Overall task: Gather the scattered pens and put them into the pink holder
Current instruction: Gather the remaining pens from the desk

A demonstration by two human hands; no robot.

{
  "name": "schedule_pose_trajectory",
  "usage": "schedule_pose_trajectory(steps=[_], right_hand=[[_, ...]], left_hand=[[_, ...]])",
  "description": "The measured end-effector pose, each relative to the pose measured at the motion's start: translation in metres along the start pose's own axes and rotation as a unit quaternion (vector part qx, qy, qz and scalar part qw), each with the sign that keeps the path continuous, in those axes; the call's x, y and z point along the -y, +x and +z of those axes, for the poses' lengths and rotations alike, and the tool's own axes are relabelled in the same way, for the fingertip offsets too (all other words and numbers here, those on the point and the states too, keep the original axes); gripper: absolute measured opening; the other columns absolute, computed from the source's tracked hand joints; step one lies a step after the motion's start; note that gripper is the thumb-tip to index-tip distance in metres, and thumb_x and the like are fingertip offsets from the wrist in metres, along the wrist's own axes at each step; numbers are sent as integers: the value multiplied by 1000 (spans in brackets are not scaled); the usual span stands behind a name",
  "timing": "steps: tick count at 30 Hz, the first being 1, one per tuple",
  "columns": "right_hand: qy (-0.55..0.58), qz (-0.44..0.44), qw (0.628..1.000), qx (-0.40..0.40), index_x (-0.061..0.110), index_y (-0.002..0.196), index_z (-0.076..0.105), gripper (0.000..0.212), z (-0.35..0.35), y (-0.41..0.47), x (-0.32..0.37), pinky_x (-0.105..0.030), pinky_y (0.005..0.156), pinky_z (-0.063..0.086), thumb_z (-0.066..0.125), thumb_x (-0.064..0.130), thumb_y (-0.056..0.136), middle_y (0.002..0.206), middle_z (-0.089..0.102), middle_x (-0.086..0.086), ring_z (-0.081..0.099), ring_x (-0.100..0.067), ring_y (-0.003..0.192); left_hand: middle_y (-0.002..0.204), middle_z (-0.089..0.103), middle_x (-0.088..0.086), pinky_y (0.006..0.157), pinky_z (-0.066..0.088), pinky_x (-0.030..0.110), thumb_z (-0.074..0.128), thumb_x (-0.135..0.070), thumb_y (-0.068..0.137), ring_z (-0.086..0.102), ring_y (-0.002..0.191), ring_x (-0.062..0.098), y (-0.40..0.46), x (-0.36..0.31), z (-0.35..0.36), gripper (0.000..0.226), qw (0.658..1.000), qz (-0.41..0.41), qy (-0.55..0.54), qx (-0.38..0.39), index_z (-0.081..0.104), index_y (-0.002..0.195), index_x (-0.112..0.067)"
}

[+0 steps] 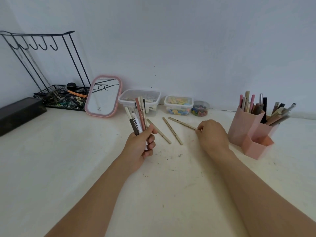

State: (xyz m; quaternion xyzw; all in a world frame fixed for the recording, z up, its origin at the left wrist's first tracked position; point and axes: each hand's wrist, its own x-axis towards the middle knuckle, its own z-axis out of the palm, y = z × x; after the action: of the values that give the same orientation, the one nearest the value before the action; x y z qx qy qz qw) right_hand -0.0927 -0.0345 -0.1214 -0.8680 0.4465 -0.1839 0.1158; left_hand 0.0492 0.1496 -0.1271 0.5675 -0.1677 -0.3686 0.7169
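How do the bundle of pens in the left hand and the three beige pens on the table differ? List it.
The bundle of pens stands nearly upright, gripped in the left hand; the three beige pens lie flat on the table. The bundle mixes white, brown and pink barrels; the table pens are all beige. The bundle is packed together; the table pens lie apart, one pinched at its end by the right hand. All are slim sticks, outside the pink holder.

Left hand (pixel 140 147) clenched, right hand (pixel 212 134) pinching
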Motion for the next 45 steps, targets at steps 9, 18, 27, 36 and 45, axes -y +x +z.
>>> schedule_pose_trajectory(steps=[9,18,27,36,45], right_hand=[[473,44,875,93,9,85,74,9,-17,0,26,-20,55,54,70,10,94,74,67,-2,61,-13,62],[543,-77,808,216,1,89,71,6,-6,-45,89,-25,58,59,70,6,93,71,68,-9,66,-14,56],[507,-81,834,200,0,83,77,9,5,-49,85,-28,58,58,81,8,83,76,75,-18,68,-19,61],[190,-26,981,35,15,95,75,23,8,-11,33,-35,80,58,78,35,84,87,71,2,68,-15,83],[134,-29,989,60,0,83,75,15,15,-15,38,-41,70,61,70,13,85,84,73,-17,70,-28,75]], left_hand=[[57,37,-5,33,25,19,61,-25,101,34,44,7,3,2,-1,17,1000,12,-24,-1,65,92,-12],[56,45,1,47,33,25,82,-58,64,37,53,16,2,2,1,54,997,67,-24,4,66,87,-12],[55,55,0,50,38,29,69,-35,94,48,46,15,3,3,3,40,997,58,-14,-45,60,57,-22],[59,58,-3,43,45,23,66,-33,97,58,52,11,1,-2,2,22,998,43,-10,-53,59,86,-16],[56,36,-8,37,22,19,73,-45,85,28,45,7,0,-1,-1,35,997,51,-21,-47,59,90,-14]])
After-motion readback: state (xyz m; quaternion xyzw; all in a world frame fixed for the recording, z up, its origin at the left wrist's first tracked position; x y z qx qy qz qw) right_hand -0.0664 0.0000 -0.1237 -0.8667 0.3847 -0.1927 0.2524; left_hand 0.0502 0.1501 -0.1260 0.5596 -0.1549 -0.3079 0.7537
